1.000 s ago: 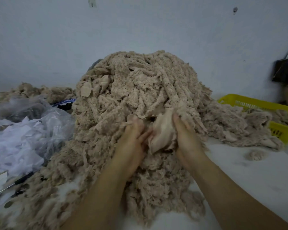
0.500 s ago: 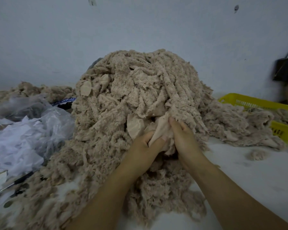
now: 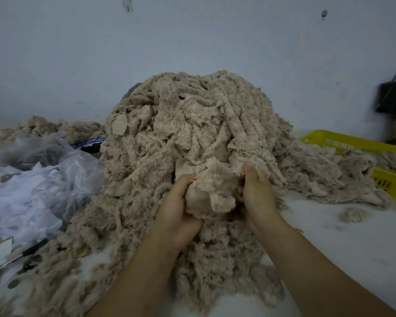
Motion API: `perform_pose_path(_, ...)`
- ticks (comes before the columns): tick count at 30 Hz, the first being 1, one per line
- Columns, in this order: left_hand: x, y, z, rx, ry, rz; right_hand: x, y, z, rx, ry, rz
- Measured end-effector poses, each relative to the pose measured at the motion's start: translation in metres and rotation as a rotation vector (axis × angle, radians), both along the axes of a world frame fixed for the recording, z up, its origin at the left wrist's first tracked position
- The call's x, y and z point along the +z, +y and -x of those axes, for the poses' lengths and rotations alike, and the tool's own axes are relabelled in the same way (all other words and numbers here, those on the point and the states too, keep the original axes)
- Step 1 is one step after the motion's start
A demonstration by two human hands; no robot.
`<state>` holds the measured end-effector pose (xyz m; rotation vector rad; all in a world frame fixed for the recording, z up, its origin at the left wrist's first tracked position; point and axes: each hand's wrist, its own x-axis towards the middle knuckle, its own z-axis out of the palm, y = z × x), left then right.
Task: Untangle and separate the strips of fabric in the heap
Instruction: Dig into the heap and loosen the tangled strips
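We find the heap [image 3: 192, 124] of beige fabric strips piled at the centre of the white counter [image 3: 343, 248], against the far wall. At its near face the left hand [image 3: 177, 213] and the right hand [image 3: 260, 195] grip one wad of strips [image 3: 212, 191] between them, fingers curled round it from either side; the wad touches the heap. A yellow basket [image 3: 352, 143] holding more strips stands at the far right. A clear plastic bag [image 3: 55, 170] of white scraps lies to the left.
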<state>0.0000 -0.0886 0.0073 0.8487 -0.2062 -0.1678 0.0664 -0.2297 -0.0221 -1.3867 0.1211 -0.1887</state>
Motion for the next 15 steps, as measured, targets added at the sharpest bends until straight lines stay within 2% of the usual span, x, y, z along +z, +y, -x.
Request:
perform_pose_path(2,0.004,0.009,0.001,-0.063,-0.022,0.145,0.005,-0.014,-0.002,-0.099,0.031,-0.075)
perform_pose_path(5,0.005,0.024,-0.003,0.010,-0.022,0.319,0.012,-0.041,-0.003,-0.173,0.070,-0.134)
perform_pose_path(8,0.002,0.020,-0.008,0.104,0.098,0.215,0.014,-0.021,0.005,-0.007,0.034,0.095)
perform_pose_path(11,0.002,0.014,-0.012,0.191,0.088,0.149,0.010,0.008,0.022,0.127,-0.206,0.414)
perform_pose_path(15,-0.004,0.020,-0.019,0.244,0.113,0.196,0.012,0.014,0.040,0.311,-0.376,0.547)
